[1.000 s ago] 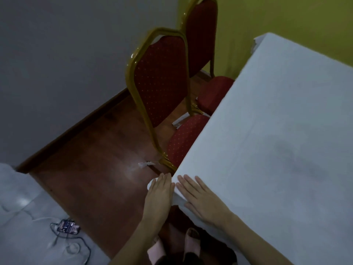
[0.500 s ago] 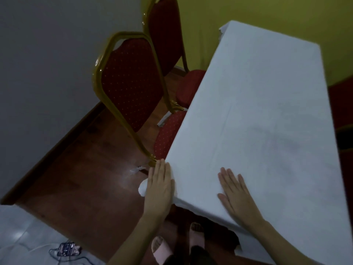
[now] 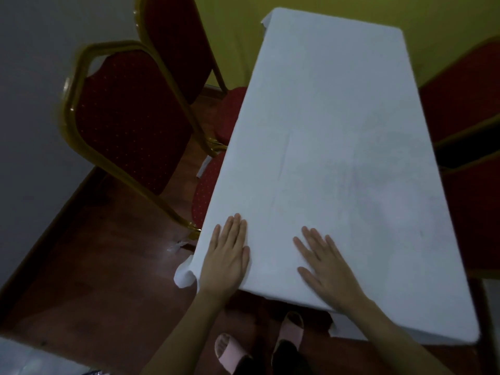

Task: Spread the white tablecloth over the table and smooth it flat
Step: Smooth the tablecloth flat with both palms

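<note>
Hands rest flat on a white tablecloth (image 3: pixel 338 131), seen from above by the person wearing the camera. The left hand (image 3: pixel 227 255) lies palm down at the near left corner, fingers straight and close together. The right hand (image 3: pixel 324 266) lies palm down near it, a little to the right, fingers spread, with the wrist crossing the near edge. Neither hand pinches or grips the fabric. Both press with open palms, a hold that suits smoothing, not pulling.

The tablecloth covers the whole long top of the table, which is hidden beneath it, and reaches the far end by a yellow-green wall (image 3: pixel 324 6). At the near left, a loose cloth corner (image 3: pixel 185 277) curls down below the edge, just beside the left wrist. The left hand probably sits there to pin that corner while the right hand sweeps. A faint lengthwise crease (image 3: pixel 284 169) runs away from the hands. Otherwise the cloth looks flat, so the task seems close to done.

Two red chairs with gold frames, a near chair (image 3: pixel 127 117) and a far chair (image 3: pixel 176 36), stand along the left side. Another red chair (image 3: pixel 465 98) stands on the right. Pink slippers (image 3: pixel 230 353) show on the wooden floor (image 3: pixel 94 266).
</note>
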`<state>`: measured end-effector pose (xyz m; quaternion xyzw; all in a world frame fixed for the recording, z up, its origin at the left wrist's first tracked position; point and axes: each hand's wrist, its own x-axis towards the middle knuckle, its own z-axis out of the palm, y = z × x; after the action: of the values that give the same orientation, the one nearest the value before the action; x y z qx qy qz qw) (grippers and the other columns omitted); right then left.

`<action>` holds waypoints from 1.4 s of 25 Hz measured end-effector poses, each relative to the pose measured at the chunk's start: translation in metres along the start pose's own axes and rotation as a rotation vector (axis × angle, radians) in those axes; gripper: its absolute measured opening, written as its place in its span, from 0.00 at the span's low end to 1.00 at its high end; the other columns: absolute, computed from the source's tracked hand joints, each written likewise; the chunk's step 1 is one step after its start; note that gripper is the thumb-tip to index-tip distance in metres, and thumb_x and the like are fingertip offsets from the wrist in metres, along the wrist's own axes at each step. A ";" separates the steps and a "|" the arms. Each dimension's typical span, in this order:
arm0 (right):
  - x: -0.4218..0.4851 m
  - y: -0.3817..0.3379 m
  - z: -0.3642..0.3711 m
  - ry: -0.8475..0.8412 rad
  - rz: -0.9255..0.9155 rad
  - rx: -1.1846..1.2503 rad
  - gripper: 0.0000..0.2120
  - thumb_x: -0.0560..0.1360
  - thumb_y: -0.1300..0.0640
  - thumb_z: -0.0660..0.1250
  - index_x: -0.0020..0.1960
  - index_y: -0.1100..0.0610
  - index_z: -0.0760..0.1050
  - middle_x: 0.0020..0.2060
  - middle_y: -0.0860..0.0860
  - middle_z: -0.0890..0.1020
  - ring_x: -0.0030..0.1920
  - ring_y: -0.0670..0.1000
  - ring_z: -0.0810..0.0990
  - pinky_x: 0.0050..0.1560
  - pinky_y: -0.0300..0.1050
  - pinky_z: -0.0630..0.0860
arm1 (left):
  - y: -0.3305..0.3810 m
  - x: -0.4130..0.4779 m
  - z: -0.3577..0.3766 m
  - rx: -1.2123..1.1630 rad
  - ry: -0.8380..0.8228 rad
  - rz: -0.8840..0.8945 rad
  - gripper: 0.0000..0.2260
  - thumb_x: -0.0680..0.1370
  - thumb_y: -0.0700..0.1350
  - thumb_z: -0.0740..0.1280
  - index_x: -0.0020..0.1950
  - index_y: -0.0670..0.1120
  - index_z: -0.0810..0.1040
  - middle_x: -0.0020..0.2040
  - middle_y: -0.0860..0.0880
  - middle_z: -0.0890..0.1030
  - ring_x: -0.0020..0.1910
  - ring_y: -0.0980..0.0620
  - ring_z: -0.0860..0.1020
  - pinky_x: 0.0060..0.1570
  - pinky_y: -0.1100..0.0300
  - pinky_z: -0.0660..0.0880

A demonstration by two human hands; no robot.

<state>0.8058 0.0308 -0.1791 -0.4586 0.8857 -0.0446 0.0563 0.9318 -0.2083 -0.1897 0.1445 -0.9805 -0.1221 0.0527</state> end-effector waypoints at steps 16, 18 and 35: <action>0.005 -0.018 0.001 0.022 0.015 0.028 0.27 0.78 0.51 0.55 0.75 0.60 0.60 0.75 0.57 0.61 0.76 0.55 0.56 0.72 0.56 0.55 | 0.082 0.051 0.014 -0.087 -0.011 0.112 0.24 0.81 0.45 0.51 0.76 0.39 0.56 0.78 0.42 0.55 0.77 0.45 0.53 0.73 0.45 0.51; -0.013 0.013 -0.005 0.017 0.049 0.017 0.29 0.81 0.44 0.53 0.77 0.55 0.54 0.77 0.54 0.55 0.77 0.53 0.51 0.75 0.55 0.50 | 0.094 0.056 0.025 -0.058 -0.029 0.130 0.24 0.81 0.47 0.49 0.76 0.39 0.57 0.77 0.42 0.56 0.77 0.45 0.54 0.73 0.43 0.53; -0.049 0.097 -0.018 -0.016 0.220 0.081 0.29 0.82 0.45 0.43 0.77 0.61 0.49 0.77 0.56 0.51 0.77 0.54 0.50 0.74 0.55 0.47 | 0.158 0.099 0.036 -0.115 -0.074 0.302 0.25 0.80 0.42 0.53 0.77 0.38 0.55 0.78 0.42 0.54 0.77 0.45 0.52 0.74 0.46 0.51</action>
<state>0.7532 0.1271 -0.1707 -0.3562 0.9277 -0.0702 0.0866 0.7897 -0.0826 -0.1770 -0.0126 -0.9837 -0.1742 0.0424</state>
